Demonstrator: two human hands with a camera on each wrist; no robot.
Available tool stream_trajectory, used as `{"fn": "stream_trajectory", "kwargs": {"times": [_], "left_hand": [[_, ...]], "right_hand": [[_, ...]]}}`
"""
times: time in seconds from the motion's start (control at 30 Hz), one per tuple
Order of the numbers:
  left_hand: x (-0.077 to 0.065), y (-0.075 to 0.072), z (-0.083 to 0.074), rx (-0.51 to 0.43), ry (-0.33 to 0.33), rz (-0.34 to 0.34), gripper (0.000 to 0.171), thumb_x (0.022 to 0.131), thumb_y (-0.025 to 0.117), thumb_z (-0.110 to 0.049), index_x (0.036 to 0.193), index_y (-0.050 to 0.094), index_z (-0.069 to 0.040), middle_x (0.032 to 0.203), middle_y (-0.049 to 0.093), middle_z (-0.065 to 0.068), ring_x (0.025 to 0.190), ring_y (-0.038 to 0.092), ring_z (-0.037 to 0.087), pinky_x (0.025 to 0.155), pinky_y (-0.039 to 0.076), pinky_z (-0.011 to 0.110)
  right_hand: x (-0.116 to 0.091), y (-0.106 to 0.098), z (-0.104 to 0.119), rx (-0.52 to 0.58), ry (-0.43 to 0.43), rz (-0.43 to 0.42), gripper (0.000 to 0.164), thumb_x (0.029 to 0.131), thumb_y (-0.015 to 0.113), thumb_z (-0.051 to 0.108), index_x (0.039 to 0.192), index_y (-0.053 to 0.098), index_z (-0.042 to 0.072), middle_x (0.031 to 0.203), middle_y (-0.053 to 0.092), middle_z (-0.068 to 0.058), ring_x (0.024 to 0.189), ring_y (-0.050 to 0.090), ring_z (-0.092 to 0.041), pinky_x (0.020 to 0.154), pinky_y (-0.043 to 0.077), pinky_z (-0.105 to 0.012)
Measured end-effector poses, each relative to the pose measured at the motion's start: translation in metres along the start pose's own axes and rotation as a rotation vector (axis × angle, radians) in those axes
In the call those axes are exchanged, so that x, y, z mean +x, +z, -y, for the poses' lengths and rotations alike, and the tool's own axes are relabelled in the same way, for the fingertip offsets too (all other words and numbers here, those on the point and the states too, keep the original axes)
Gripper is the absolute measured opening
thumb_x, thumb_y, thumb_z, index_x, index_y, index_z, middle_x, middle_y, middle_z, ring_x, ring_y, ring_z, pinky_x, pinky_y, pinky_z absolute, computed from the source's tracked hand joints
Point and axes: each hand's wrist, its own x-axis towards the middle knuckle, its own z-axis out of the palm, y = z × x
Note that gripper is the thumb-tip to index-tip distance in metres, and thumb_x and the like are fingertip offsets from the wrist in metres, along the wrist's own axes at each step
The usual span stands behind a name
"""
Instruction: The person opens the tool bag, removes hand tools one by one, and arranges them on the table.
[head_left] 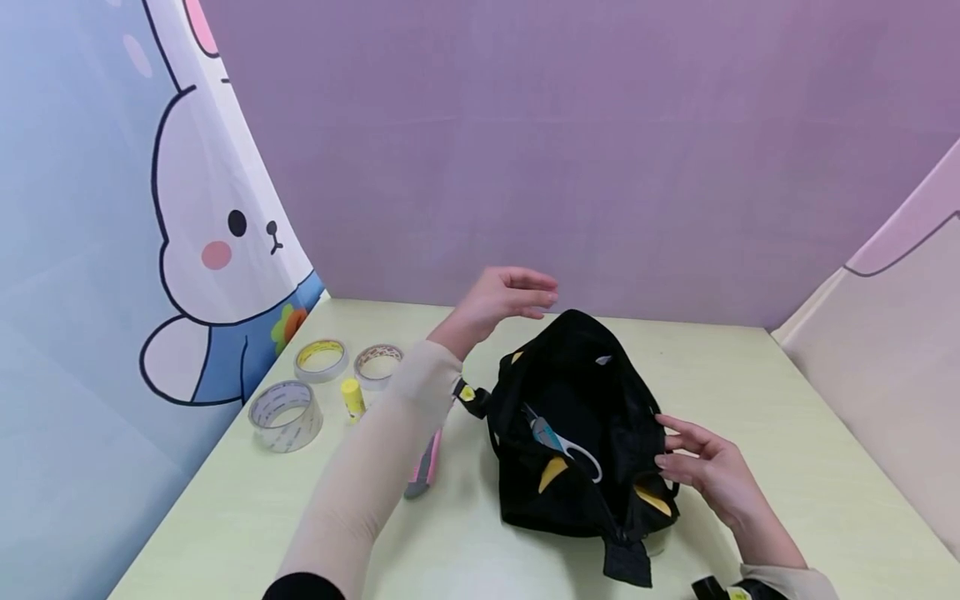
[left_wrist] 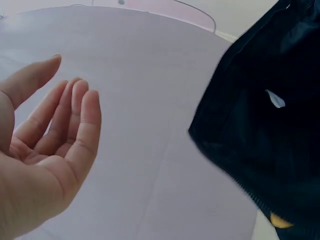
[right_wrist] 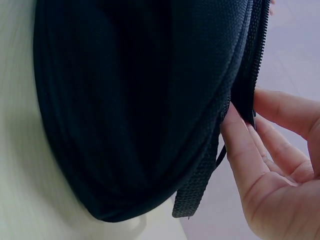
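A black zippered cloth bag [head_left: 517, 492] with yellow patches stands on the table, its mouth unzipped and facing up. Inside it lies a pair of scissors [head_left: 583, 457] with a white loop handle and a blue part. My right hand [head_left: 708, 467] pinches the bag's right rim between thumb and fingers, as the right wrist view also shows. Beyond the bag's far left side, my left hand [head_left: 504, 302] hovers in the air, fingers loosely bent and holding nothing. In the left wrist view a gap separates that hand [left_wrist: 55, 150] from the bag's zippered edge [left_wrist: 220, 165].
On the table's left are a wide clear tape roll [head_left: 292, 435], two narrower tape rolls [head_left: 337, 367] and a yellow glue stick [head_left: 352, 400]. A pink and grey utility knife [head_left: 422, 477] lies partly behind my left forearm. A purple cloth wall [head_left: 600, 167] rises behind the table.
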Motion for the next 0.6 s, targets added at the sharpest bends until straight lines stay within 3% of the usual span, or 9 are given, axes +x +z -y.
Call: {"fn": "stream_trajectory", "kwargs": {"times": [0.13,0.33,0.6], "left_hand": [[0.011,0.010,0.007,-0.010,-0.027,0.069,0.032,0.090,0.067,0.006,0.122,0.062,0.014,0.118,0.067,0.023,0.096,0.068,0.025,0.086,0.058,0.039],[0.024,0.026,0.024,0.049,-0.098,0.226,0.032,0.091,0.068,0.004,0.120,0.063,0.013,0.115,0.069,0.021,0.111,0.064,0.037,0.086,0.058,0.037],[0.033,0.046,0.048,0.212,-0.188,0.446,0.029,0.091,0.071,0.000,0.118,0.067,0.009,0.117,0.069,0.017,0.096,0.069,0.017,0.085,0.058,0.031]], "right_hand": [[0.000,0.001,0.000,0.002,-0.002,0.001,0.058,0.088,0.058,-0.020,0.124,0.070,0.023,0.097,0.071,-0.002,0.081,0.071,-0.013,0.071,0.060,-0.029],[-0.001,0.002,0.000,0.003,-0.001,0.001,0.057,0.088,0.058,-0.019,0.124,0.070,0.023,0.097,0.071,-0.001,0.081,0.071,-0.013,0.071,0.060,-0.028],[-0.001,0.005,0.001,-0.006,0.016,-0.016,0.056,0.088,0.059,-0.018,0.123,0.071,0.024,0.097,0.071,-0.002,0.080,0.071,-0.013,0.071,0.060,-0.028]]}}
